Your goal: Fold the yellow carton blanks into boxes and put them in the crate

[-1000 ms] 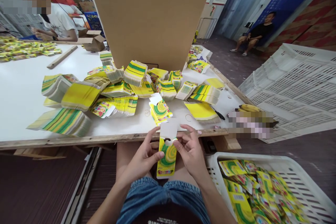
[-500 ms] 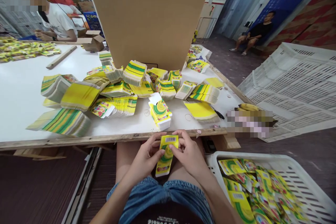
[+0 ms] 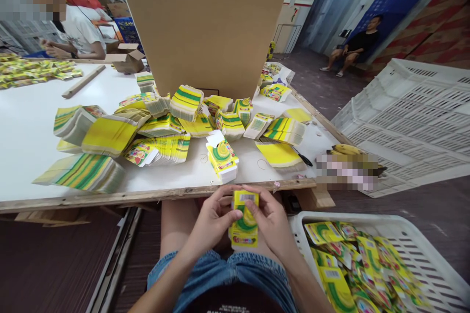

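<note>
Between both hands, above my lap, is a yellow and green printed carton [image 3: 244, 227] with a barcode at its upper end. My left hand [image 3: 219, 215] grips its left edge, thumb on the front. On the other side my right hand [image 3: 269, 215] closes around it, with the thumb pressed on the printed face. The fingers behind the carton are partly hidden. Just past the table edge lies a small stack of similar cartons [image 3: 222, 156], the top one with a white flap raised.
Bundles of flat yellow cartons [image 3: 110, 134] spread across the white table [image 3: 33, 156]. At lower right stands a white basket [image 3: 407, 227] holding many cartons. A cardboard sheet [image 3: 205, 24] rises behind the bundles. Bananas [image 3: 347, 149] lie near the crates [image 3: 404, 122]. A co-worker [image 3: 82, 34] sits at left.
The carton has moved slightly right and now stands more upright, both hands shifting along with it. The view has moved slightly; the table piles look the same.
</note>
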Available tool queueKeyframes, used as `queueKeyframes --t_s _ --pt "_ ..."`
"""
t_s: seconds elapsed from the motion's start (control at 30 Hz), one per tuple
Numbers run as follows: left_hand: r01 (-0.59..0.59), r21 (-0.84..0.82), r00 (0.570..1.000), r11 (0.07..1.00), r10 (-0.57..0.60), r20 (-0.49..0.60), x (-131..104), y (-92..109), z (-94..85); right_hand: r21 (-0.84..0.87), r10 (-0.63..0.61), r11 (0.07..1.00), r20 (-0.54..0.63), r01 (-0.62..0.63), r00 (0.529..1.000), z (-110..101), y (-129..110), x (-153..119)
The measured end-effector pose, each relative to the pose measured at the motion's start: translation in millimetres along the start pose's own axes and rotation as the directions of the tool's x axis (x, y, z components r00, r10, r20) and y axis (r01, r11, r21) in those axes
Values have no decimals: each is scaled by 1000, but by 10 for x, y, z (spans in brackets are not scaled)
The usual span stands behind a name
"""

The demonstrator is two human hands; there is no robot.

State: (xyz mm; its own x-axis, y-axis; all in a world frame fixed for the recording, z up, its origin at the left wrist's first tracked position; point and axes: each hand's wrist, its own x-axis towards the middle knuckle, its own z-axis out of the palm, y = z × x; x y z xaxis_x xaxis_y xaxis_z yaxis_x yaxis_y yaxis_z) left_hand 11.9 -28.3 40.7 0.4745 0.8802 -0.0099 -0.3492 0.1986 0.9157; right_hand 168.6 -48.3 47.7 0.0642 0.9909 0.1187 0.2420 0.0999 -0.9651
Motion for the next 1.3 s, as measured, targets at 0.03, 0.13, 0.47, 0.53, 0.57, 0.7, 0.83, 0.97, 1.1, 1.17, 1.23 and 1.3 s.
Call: queueKeyframes --t_s 0.03,0.13,0.47,0.53,0.57,0.7,0.83,0.97,1.1,1.17,1.23,1.3 --pt "-28 62 999 998 26 27 29 -10 59 -1 16 1000 -18 -16 1000 -75 -13 -29" --pt "-201 441 979 875 197 55 181 -7 89 -293 -34 956 -172 -18 984 -482 -60 -150" --pt "-153 973 907 171 416 69 720 30 -541 -543 18 826 -245 -152 969 -914 76 -295" --pt "-154 973 905 169 418 71 668 39 -526 -385 100 909 -178 -162 979 -635 73 -194" --pt "-157 973 906 170 417 73 636 47 -513 -306 128 937 -153 -171 980 -505 70 -143" --pt "-194 954 902 231 423 81 544 87 -491 -60 168 983 -91 -174 981 -159 80 18" --pt "-204 921 904 333 425 47 543 128 -508 31 152 988 -76 -150 986 -30 121 84" --pt "-225 898 890 378 454 33 572 136 -497 151 185 973 -82 -172 979 54 164 127" --pt "-335 853 848 401 522 88 504 84 -426 308 258 928 -129 -209 957 126 210 211" --pt "-445 806 810 389 559 177 435 42 -374 411 294 887 -153 -210 943 141 226 252" --pt "-535 765 780 359 558 283 367 -2 -321 485 321 852 -185 -198 929 137 239 275" --pt "-581 734 769 353 535 351 313 -39 -271 502 334 845 -232 -182 914 116 250 274"
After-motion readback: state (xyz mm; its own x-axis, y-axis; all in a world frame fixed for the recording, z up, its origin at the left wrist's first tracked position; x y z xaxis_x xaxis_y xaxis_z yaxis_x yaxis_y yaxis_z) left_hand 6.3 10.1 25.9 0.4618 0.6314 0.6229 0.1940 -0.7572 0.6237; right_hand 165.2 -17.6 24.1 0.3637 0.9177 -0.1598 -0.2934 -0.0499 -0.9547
